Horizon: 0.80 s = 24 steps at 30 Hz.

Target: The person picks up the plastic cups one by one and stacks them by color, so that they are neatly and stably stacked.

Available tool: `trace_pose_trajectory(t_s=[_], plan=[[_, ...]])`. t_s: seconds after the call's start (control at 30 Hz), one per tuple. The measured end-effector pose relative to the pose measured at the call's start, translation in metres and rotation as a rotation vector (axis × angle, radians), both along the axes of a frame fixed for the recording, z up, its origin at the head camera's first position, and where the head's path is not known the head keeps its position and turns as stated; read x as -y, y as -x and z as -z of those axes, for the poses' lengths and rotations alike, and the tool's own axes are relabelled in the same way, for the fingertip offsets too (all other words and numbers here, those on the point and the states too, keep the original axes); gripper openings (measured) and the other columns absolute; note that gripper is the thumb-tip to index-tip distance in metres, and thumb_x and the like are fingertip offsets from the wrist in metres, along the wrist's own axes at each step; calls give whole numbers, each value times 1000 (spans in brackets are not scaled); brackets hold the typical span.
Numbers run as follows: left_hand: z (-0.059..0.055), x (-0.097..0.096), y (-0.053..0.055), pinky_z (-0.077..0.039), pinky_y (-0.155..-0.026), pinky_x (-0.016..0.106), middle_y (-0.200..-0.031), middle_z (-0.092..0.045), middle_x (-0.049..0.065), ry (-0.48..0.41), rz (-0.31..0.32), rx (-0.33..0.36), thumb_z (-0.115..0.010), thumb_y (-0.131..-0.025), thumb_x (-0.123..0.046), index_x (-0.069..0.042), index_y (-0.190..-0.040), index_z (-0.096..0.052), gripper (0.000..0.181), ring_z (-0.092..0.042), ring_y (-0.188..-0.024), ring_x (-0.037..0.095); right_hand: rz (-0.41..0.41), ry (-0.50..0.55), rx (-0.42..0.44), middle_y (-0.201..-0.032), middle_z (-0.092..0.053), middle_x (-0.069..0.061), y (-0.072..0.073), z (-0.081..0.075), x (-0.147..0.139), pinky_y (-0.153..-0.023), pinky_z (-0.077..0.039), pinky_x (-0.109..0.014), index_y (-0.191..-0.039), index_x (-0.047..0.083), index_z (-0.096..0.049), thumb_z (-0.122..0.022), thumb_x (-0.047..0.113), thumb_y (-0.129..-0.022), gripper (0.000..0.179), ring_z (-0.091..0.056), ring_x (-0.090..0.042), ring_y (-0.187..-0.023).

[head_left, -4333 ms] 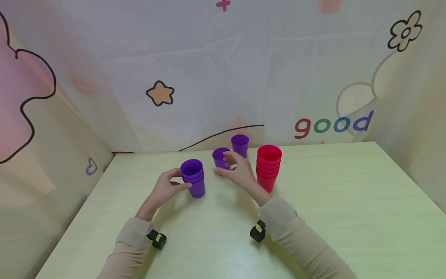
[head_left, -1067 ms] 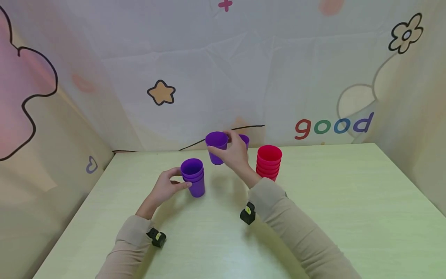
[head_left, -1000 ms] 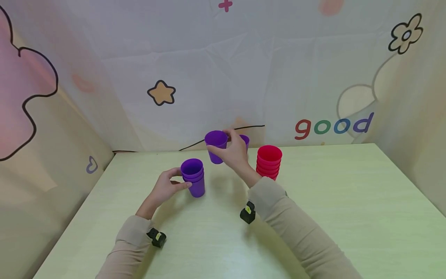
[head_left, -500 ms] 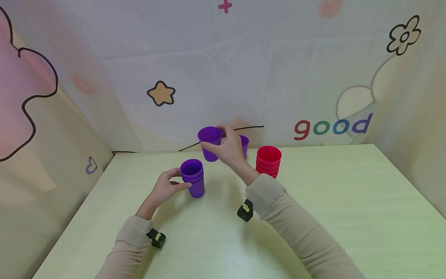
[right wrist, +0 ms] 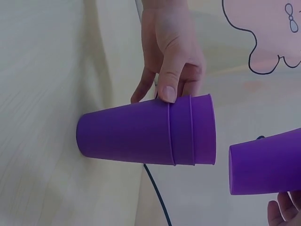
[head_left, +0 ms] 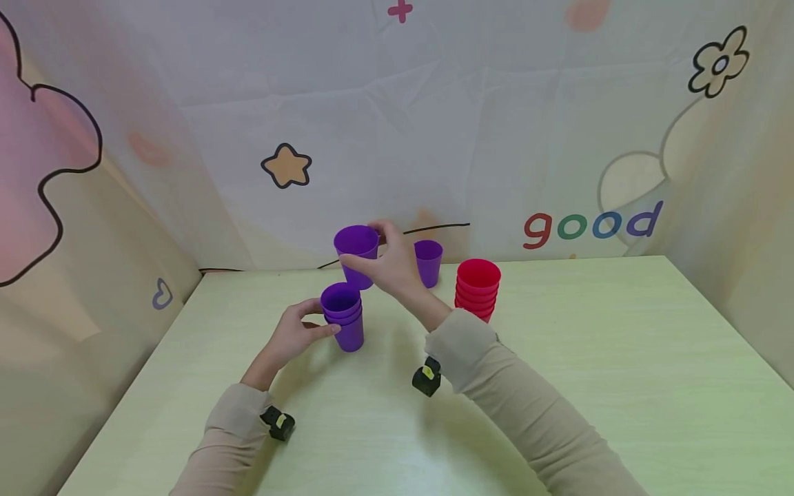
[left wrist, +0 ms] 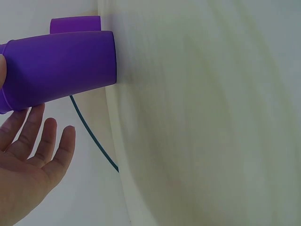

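Observation:
My left hand (head_left: 298, 334) grips a stack of nested purple cups (head_left: 351, 335) standing upright on the table, its thumb on the near side. In the right wrist view three rims show on that stack (right wrist: 127, 134). My right hand (head_left: 397, 265) holds a single purple cup (head_left: 356, 274) by its side, upright in the air, just above and behind the stack. A gap separates the held cup (right wrist: 265, 165) from the stack's top rim in the right wrist view. Another purple cup (head_left: 429, 265) stands alone at the back, right of the held one.
A stack of several red cups (head_left: 477, 293) stands right of the lone purple cup, its lower part behind my right wrist. A printed cloth (head_left: 397, 151) hangs along the back of the pale green table (head_left: 589, 358) and at its sides.
My right hand took hold of a purple cup, raised it and carried it left to above the stack. The lone cup behind came fully into view. My left hand stayed put.

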<state>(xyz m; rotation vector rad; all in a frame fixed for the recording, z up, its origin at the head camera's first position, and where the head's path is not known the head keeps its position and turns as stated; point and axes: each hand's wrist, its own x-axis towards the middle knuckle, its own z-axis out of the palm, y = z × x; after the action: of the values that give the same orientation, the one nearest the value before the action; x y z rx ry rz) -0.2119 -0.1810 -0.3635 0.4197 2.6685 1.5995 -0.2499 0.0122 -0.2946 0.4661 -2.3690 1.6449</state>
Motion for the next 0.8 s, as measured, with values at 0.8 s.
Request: trace_pose_trajectory(t_s=[0.8], plan=[[1,2,2,-47,-83,42,-109,-57,21,-16,20,-8,-67,-81,-5,7,-119,-52,43,-51,-103,32,-47,-30,-43,-103,-58,-4,-7,4,19,-73,-45,-27,-117,5,-50,-77,29,-70,60,-52,-17,-93]])
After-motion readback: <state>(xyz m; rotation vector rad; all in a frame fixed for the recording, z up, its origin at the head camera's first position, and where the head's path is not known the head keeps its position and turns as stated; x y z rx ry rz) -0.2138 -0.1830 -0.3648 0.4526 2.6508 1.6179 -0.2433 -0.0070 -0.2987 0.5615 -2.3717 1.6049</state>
